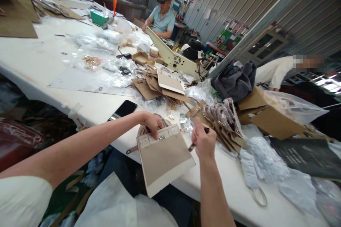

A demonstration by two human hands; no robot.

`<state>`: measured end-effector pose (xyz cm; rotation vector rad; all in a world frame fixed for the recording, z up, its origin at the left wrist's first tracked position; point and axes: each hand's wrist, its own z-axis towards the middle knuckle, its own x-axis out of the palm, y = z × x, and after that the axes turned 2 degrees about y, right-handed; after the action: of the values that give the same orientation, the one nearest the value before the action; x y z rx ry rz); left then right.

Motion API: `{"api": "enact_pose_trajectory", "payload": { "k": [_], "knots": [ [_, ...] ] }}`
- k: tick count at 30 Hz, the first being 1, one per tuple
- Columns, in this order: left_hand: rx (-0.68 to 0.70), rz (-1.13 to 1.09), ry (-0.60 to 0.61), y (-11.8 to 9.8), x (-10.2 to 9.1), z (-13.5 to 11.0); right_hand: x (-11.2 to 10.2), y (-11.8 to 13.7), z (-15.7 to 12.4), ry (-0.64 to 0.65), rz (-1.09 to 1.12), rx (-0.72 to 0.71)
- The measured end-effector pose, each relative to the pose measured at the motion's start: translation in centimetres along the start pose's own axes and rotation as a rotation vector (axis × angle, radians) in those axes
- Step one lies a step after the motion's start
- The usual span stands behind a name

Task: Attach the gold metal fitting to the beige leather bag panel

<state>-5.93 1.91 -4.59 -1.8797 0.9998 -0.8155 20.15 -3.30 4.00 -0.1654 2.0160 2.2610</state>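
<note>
A tan leather bag panel (164, 158) with a pale strip and a small metal fitting near its top lies over the front edge of the white table (39, 60). My left hand (152, 122) is closed on the panel's top left edge, fingers pressing beside the fitting. My right hand (203, 139) is a fist around a thin dark-handled tool (192, 145), its tip pointing down-left toward the panel's right edge.
A black phone (123, 109) lies left of my hands. Stacks of tan panels (162, 87), wrapped hardware (221, 111), plastic bags and a cardboard box (269, 115) crowd the table. A cream machine (173, 56) stands behind. One person sits at the far end, another leans in at right.
</note>
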Motion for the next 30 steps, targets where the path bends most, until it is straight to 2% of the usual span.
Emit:
{"api": "enact_pose_trajectory", "payload": {
  "k": [3, 6, 8, 11, 13, 15, 19, 21, 23, 25, 27, 29, 30],
  "knots": [
    [0.010, -0.018, 0.040, -0.1, -0.2, -0.1, -5.8, -2.3, -0.2, 0.056, -0.576, 0.049],
    [0.016, -0.006, 0.069, -0.4, -0.2, -0.4, -9.3, -5.5, -0.6, 0.078, -0.901, 0.047],
    [0.012, -0.001, 0.047, -0.6, 0.0, -0.6, -10.0, -7.4, -1.2, 0.098, -1.012, 0.081],
    [-0.032, 0.006, -0.039, -0.8, 0.6, -0.8, -9.6, -9.4, -2.2, 0.112, -1.182, 0.137],
    [-0.037, 0.024, -0.090, -0.9, 1.0, -0.9, -9.0, -10.2, -2.9, 0.106, -1.274, 0.112],
    [-0.008, 0.041, -0.110, -1.1, 1.2, -1.2, -8.7, -10.8, -3.6, 0.082, -1.310, 0.018],
    [0.024, 0.018, -0.035, -1.6, 1.2, -2.2, -8.5, -10.0, -4.1, -0.006, -1.204, -0.216],
    [0.038, 0.006, 0.013, -2.2, 1.4, -2.6, -8.1, -8.3, -3.7, -0.057, -1.021, -0.282],
    [0.056, 0.020, 0.056, -3.0, 1.8, -2.8, -7.5, -6.2, -2.8, -0.010, -0.780, -0.294],
    [0.056, 0.065, 0.103, -4.0, 2.7, -2.8, -7.0, -4.2, -1.4, 0.206, -0.550, -0.252],
    [0.050, 0.147, 0.122, -5.2, 3.8, -2.8, -6.7, -3.0, 0.1, 0.506, -0.379, -0.172],
    [0.060, 0.257, 0.085, -6.3, 4.7, -3.2, -6.7, -2.5, 1.3, 0.755, -0.271, -0.072],
    [0.068, 0.305, 0.061, -6.8, 5.1, -3.5, -6.7, -2.4, 1.6, 0.837, -0.224, -0.025]
  ]
}}
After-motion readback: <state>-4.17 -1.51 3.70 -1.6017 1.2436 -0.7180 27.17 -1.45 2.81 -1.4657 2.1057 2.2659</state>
